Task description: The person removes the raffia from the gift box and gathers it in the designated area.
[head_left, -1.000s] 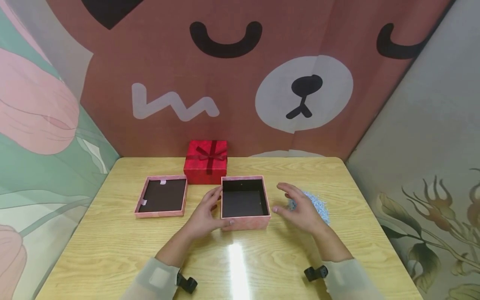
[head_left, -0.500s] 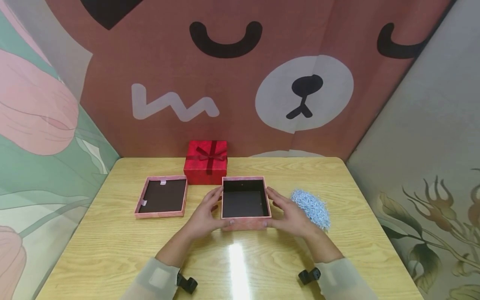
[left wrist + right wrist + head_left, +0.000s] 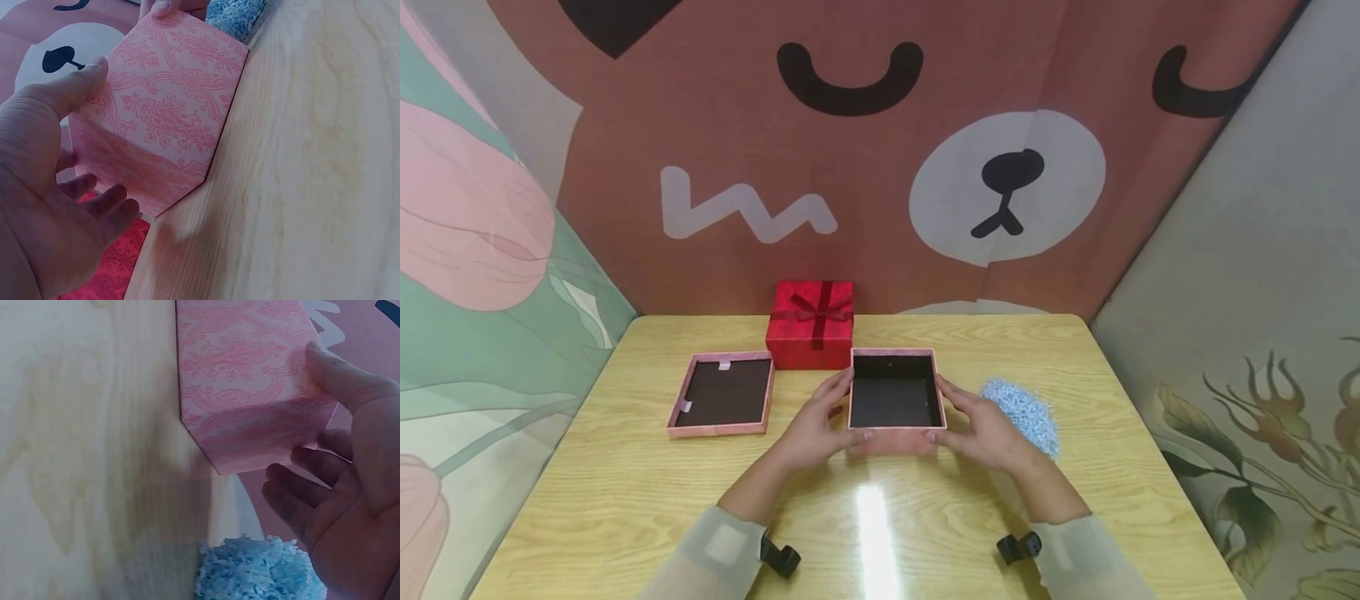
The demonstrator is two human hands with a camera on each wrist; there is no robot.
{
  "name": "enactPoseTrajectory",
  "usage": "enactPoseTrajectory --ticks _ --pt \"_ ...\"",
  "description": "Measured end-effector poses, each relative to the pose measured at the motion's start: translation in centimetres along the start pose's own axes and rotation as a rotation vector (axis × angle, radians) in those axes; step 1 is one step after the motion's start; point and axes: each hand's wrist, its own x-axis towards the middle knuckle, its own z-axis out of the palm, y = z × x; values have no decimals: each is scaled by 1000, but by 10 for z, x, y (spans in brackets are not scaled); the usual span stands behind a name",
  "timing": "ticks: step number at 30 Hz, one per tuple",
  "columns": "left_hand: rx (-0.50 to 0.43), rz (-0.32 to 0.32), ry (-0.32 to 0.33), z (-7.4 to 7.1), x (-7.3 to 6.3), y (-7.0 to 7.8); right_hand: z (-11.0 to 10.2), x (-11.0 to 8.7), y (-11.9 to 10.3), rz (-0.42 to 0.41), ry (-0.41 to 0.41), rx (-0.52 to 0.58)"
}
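A lidless pink patterned gift box [image 3: 897,442] with a black inside stands in the middle of the table in the head view. My left hand [image 3: 815,429] grips its left front corner, thumb on the front wall and fingers along the side. On the opposite corner my right hand [image 3: 983,429] holds it the same way. In the left wrist view the left thumb presses the box's patterned front [image 3: 169,106]. The right wrist view has the right thumb at the front wall's edge and the fingertips by the side wall. Nothing shows inside the box.
The pink box lid [image 3: 730,392] lies upturned at the left, dark inside facing up. Behind stands a red gift box [image 3: 810,333] with a dark ribbon bow. A pile of light blue shredded paper [image 3: 1026,417] lies just right of my right hand.
My right hand has moved left from over the shredded paper onto the box's right side. Held by both hands, the box has then shifted slightly right and away from me.
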Motion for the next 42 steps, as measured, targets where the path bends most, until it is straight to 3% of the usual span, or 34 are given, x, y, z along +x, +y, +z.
enactPoseTrajectory --ticks 9,21,32,42 --pt "20 -15 26 7 18 7 -12 6 2 -1 11 -102" --pt "-10 -31 170 24 46 4 -18 22 0 34 34 -240" --pt "-76 -8 272 30 74 7 -19 49 9 87 62 -286" --pt "-98 -54 279 29 102 8 -24 75 19 131 38 -295"
